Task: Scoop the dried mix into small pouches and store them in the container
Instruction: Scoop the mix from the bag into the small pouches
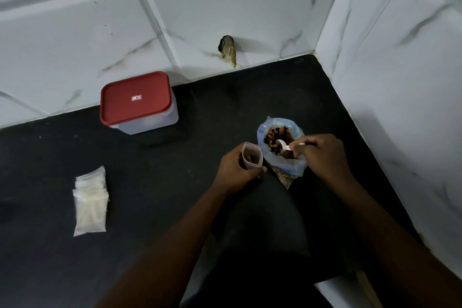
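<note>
A matt black counter (150,182) runs into a corner of glossy white, grey-veined wall tiles (250,7). Near that corner the left hand (235,170) grips one small clear pouch (252,155), fingers curled round it and its mouth held open and upward, with a little brown mix already inside. Just to its right, touching it, stands one soft bluish plastic bag (295,165), its top rolled open on the dried mix (273,134), dark brown and tan pieces. The right hand (322,155) pinches the handle of one white plastic spoon (283,144), whose bowl lies in the mix. Well to the left lies a flat stack of empty clear pouches (91,204), too overlapped to count. Against the back wall stands one translucent, round-cornered box (150,125) with its red lid (135,97) on. A rough hole (228,51) breaks one tile.
</note>
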`<state>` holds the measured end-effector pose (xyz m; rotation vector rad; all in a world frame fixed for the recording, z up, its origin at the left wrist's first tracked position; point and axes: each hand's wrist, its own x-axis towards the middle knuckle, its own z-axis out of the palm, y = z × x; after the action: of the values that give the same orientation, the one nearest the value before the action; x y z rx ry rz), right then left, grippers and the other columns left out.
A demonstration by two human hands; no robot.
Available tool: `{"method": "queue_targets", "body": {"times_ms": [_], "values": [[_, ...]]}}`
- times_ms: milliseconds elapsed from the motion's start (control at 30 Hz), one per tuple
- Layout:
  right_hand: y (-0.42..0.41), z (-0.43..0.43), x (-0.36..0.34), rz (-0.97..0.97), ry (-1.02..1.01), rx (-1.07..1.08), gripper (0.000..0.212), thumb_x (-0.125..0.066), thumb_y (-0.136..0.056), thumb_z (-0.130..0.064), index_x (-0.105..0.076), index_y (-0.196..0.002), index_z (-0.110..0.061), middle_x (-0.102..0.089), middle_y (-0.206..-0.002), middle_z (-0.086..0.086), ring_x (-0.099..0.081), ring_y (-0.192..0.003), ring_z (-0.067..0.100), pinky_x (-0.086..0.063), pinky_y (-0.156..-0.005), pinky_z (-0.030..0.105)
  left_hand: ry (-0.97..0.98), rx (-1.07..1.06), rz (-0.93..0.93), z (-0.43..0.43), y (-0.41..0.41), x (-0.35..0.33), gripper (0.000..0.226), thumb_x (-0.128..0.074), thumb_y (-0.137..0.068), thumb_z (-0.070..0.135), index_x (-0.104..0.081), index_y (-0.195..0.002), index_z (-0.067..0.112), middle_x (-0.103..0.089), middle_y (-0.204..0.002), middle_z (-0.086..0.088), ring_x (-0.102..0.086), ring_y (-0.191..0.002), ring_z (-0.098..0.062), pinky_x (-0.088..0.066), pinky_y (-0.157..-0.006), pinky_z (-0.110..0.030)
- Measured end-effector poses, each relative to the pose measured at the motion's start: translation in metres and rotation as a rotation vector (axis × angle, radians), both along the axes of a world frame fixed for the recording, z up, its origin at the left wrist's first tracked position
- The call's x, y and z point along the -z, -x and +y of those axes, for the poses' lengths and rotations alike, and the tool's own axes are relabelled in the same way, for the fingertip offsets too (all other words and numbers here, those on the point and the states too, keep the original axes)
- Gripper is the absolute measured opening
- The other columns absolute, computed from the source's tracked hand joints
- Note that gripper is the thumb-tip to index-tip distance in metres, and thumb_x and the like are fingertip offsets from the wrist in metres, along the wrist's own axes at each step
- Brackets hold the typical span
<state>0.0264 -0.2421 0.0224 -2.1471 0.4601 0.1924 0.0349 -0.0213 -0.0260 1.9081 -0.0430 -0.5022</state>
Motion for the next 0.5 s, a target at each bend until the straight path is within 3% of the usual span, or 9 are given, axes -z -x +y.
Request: {"method": "queue_targets", "body": {"times_ms": [167, 333, 500], "values": [[-0.008, 0.002, 0.007, 0.145, -0.291, 0.301, 0.007, -0.073, -0.089, -0.017, -0.077, -0.094, -0.015, -0.076, -0.085, 0.002, -0.059, -0.061, 0.007, -0.042, -0.058, 0.024, -0.001, 0.005, 0.004, 0.001, 0.0, 0.002, 0.05, -0.086, -0.079, 0.017, -0.062, -0.122, 0.029, -0.069, -0.117, 0.008, -0.066, -0.11, -0.002, -0.056, -0.095, -0.028], [-0.008, -0.003, 0.005, 0.199, -0.296, 0.293, 0.008, -0.073, -0.089, -0.018, -0.076, -0.089, -0.011, -0.075, -0.073, 0.0, -0.056, -0.049, 0.006, -0.04, -0.053, 0.023, 0.01, 0.009, -0.008, 0.002, 0.001, 0.0, 0.051, -0.085, -0.08, 0.017, -0.064, -0.126, 0.026, -0.07, -0.117, 0.009, -0.066, -0.109, 0.002, -0.056, -0.092, -0.025], [-0.008, 0.007, 0.004, 0.184, -0.268, 0.286, 0.005, -0.073, -0.088, -0.021, -0.076, -0.089, -0.017, -0.076, -0.074, -0.002, -0.057, -0.059, 0.009, -0.043, -0.057, 0.027, 0.009, 0.018, -0.008, 0.003, -0.001, 0.002, 0.053, -0.086, -0.079, 0.017, -0.065, -0.127, 0.024, -0.071, -0.119, 0.007, -0.067, -0.111, -0.002, -0.057, -0.097, -0.032]]}}
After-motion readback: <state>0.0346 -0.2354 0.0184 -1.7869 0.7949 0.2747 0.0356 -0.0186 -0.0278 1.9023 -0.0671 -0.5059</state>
